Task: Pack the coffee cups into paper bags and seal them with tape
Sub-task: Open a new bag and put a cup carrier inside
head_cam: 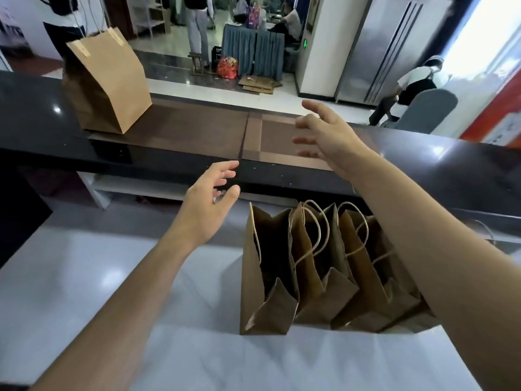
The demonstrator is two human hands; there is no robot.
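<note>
Left hand (210,197) raised over the white worktop (84,277), fingers loosely spread, grasping nothing. Right hand (324,136) extended above the brown mat (183,131) on the dark counter (33,122), fingers spread, likewise empty. Open bags (270,277) stand in a row on the worktop, beneath the right forearm. One closed bag (110,83) stands on the mat's left end. No cups discernible.

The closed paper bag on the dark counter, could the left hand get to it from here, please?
Probably yes: the left hand is open and holds nothing, and nothing stands between it and the closed paper bag.
</note>
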